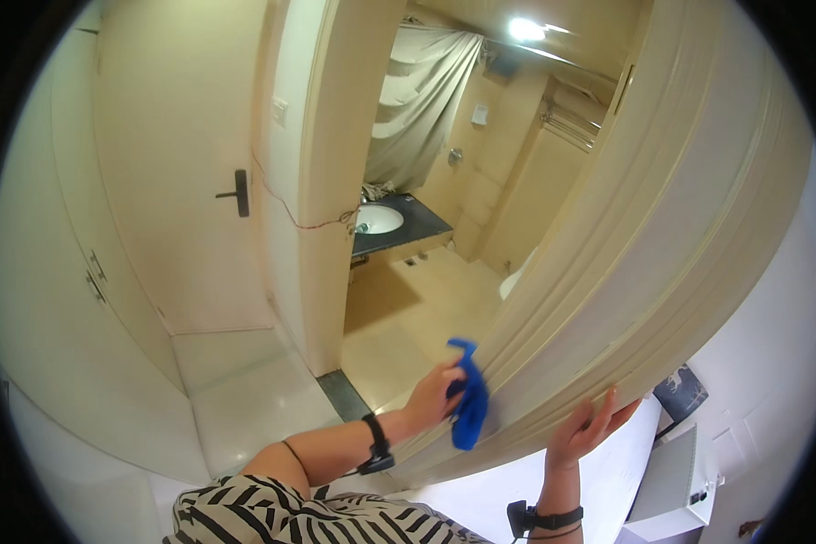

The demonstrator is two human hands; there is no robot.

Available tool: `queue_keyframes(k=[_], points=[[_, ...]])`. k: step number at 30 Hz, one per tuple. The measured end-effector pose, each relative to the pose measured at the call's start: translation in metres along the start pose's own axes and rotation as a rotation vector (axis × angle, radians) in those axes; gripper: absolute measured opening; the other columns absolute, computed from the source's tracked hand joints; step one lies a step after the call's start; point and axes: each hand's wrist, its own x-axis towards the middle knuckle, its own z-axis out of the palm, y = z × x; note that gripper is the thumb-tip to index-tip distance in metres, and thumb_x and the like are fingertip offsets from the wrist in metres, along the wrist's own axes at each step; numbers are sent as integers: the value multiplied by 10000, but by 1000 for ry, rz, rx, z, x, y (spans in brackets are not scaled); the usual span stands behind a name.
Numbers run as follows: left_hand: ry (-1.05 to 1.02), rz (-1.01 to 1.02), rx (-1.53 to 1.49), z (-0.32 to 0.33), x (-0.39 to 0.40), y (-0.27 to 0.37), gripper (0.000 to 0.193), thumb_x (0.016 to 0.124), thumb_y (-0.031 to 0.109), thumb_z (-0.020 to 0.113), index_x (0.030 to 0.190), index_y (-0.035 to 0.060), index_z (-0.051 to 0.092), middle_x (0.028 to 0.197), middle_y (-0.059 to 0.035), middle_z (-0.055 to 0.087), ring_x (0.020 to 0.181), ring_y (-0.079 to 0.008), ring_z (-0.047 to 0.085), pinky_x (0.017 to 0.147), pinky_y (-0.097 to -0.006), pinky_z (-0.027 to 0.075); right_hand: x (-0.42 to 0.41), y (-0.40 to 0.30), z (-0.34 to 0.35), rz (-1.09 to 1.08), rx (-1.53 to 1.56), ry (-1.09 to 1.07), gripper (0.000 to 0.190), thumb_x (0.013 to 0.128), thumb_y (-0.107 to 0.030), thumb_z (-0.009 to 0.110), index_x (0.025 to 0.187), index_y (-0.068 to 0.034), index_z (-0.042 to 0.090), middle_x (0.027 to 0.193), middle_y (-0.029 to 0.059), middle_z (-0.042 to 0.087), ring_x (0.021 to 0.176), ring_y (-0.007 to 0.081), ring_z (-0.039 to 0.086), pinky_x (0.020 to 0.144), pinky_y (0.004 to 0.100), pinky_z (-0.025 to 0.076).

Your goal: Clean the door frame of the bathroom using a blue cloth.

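Observation:
My left hand (435, 393) grips a blue cloth (471, 411), which hangs down beside the lower part of a cream panelled door (625, 224). Part of the cloth sticks up above the fingers. My right hand (588, 428) has its fingers spread, with the fingertips at the edge of the same door and nothing held in it. Each wrist wears a black strap with a small black device.
Beyond the doorway lies a bathroom with a white basin (381, 219) in a dark counter (421, 224) and a draped curtain (418, 102). A thin red wire (292, 221) crosses the door frame. Left stand a closed door (183, 156) and cabinets (47, 272); lower right, a white cabinet (666, 476).

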Motion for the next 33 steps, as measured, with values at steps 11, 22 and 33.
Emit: queue_keyframes(k=[11, 22, 33], points=[[39, -100, -18, -11, 38, 40, 323, 886, 12, 641, 1152, 70, 469, 1242, -231, 577, 1096, -418, 592, 881, -437, 500, -5, 8, 0, 56, 94, -37, 467, 950, 24, 474, 1392, -126, 457, 1557, 300, 156, 1438, 487, 225, 1121, 532, 302], [41, 109, -132, -12, 41, 6, 317, 833, -34, 660, 1092, 72, 513, 1188, -184, 591, 950, -400, 603, 787, -406, 507, -6, -2, -1, 18, -33, -10, 462, 984, -9, 437, 1443, -58, 409, 1577, 260, 180, 1473, 438, 184, 1161, 524, 231], [-12, 180, -619, -44, 145, -46, 286, 894, -39, 596, 1151, 47, 504, 1123, -205, 602, 994, -337, 631, 855, -377, 503, 76, -77, 32, 116, -302, 243, 401, 962, -85, 460, 1354, -2, 465, 1566, 257, 214, 1452, 438, 227, 1162, 573, 214]])
